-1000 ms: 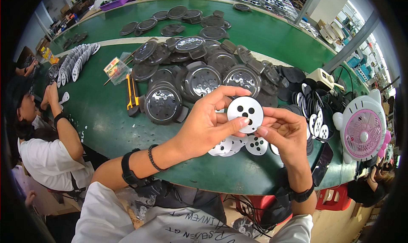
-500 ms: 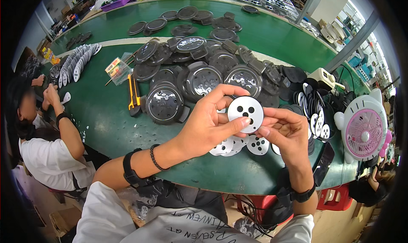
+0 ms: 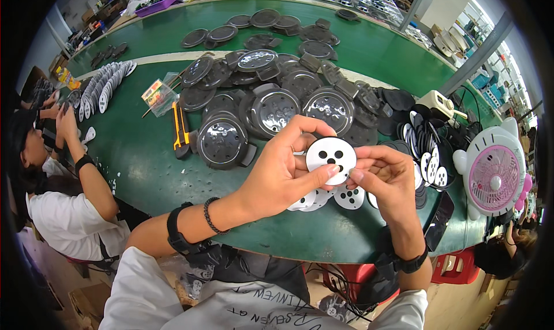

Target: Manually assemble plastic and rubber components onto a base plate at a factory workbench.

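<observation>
A thin white disc with a dark edge and several black round holes [image 3: 330, 157] is held up over the near part of the table. My left hand [image 3: 291, 168] grips it from the left, thumb laid on its face and fingers behind. At its right edge, my right hand [image 3: 384, 177] pinches the rim between thumb and fingers. More white discs with holes [image 3: 348, 197] lie on the table just below my hands. Beyond them is a heap of dark round lids with shiny tops and side tabs [image 3: 277, 111], one of which [image 3: 222, 141] lies left of my left hand.
A yellow and black box cutter [image 3: 181, 135] lies to the left. At right are a pile of black and white discs [image 3: 428, 157], a pink and white fan [image 3: 493, 174] and a dark flat object [image 3: 440, 220]. A co-worker [image 3: 75, 209] sits at left beside rows of white discs [image 3: 107, 87].
The disc in my hands has turned a little and shifted slightly left. Dark lids on the far green belt have moved right. The co-worker's hands have moved.
</observation>
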Demonstrator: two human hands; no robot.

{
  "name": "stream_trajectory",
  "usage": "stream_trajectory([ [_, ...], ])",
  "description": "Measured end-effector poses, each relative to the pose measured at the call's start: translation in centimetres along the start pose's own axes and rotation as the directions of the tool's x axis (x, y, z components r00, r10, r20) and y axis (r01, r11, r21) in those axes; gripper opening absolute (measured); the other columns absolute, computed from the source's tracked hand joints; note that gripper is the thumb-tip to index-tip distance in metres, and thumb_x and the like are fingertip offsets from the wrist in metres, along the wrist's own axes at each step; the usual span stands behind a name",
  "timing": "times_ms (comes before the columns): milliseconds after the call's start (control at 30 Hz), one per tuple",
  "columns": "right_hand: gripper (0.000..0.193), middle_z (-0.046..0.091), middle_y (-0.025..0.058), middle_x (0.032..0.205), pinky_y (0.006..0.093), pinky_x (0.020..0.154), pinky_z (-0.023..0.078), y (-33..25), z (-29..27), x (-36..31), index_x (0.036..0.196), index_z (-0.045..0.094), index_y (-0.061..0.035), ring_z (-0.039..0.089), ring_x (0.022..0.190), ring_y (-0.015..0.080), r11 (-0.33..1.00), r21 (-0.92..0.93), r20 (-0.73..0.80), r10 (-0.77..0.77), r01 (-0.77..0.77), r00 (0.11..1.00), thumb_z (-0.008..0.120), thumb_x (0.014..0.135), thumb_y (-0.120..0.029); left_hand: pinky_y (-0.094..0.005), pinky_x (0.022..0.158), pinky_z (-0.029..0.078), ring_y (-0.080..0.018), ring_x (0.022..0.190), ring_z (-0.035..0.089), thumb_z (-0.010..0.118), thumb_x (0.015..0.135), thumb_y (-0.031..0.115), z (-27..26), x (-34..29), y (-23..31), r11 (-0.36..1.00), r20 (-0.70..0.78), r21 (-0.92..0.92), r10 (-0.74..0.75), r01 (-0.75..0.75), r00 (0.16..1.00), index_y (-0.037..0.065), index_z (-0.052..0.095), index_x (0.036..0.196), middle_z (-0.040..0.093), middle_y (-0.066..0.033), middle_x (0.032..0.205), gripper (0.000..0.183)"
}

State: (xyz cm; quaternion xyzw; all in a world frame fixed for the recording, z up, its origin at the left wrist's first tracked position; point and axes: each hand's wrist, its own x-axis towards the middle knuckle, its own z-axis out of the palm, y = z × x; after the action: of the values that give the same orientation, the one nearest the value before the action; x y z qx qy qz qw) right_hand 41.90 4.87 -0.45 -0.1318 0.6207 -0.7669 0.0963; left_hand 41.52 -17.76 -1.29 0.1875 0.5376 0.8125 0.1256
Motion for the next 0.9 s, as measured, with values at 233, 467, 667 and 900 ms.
stream_trajectory([
  [233, 0.031, 0.074, 0.017, 0.101, 0.0309, 0.078, 0.062, 0.18, 0.01, 0.17, 0.118, 0.064, 0.009, 0.073, 0.086, 0.0185, 0.998, -0.045, 0.034, -0.039, 0.04, 0.999, 0.073, 0.089, 0.006, -0.0311, 0.083, 0.065, -0.0199, 0.106, 0.069, 0.069, 0.093, -0.003, -0.03, 0.19, -0.21, 0.999, 0.05, -0.014, -0.032, 0.032, 0.998, 0.001, 0.04, 0.133, 0.061, -0.0158, 0.12, 0.05],
  [467, 0.031, 0.074, 0.0207, 0.106, 0.0334, 0.083, 0.063, -0.65, 0.15, 0.11, 0.12, 0.062, 0.011, 0.075, 0.095, 0.0233, 1.0, 0.011, 0.054, 0.008, -0.008, 0.999, 0.071, 0.091, 0.006, -0.0311, 0.082, 0.065, -0.0196, 0.104, 0.07, 0.068, 0.095, 0.0, -0.09, 0.38, -0.06, 0.999, 0.024, -0.022, -0.042, 0.042, 0.999, 0.001, 0.04, 0.135, 0.064, -0.0156, 0.117, 0.049],
  [667, 0.03, 0.074, 0.0203, 0.104, 0.0321, 0.082, 0.063, -0.49, 0.06, 0.03, 0.118, 0.063, 0.0115, 0.075, 0.093, 0.0228, 1.0, -0.01, 0.042, 0.014, -0.014, 0.999, 0.072, 0.09, 0.006, -0.0311, 0.083, 0.065, -0.0188, 0.105, 0.069, 0.067, 0.096, 0.0, -0.07, 0.21, -0.02, 1.0, 0.036, 0.006, -0.028, 0.028, 0.999, 0.001, 0.041, 0.134, 0.065, -0.015, 0.116, 0.046],
  [900, 0.03, 0.074, 0.0134, 0.095, 0.0264, 0.078, 0.061, -0.09, 0.38, 0.03, 0.115, 0.064, 0.01, 0.073, 0.085, 0.0165, 0.998, -0.034, -0.006, 0.043, -0.043, 0.999, 0.075, 0.087, 0.005, -0.0332, 0.085, 0.062, -0.019, 0.108, 0.067, 0.069, 0.093, -0.003, -0.22, 0.34, -0.38, 0.996, 0.064, 0.065, -0.073, 0.069, 0.995, 0.001, 0.042, 0.135, 0.063, -0.014, 0.118, 0.05],
])
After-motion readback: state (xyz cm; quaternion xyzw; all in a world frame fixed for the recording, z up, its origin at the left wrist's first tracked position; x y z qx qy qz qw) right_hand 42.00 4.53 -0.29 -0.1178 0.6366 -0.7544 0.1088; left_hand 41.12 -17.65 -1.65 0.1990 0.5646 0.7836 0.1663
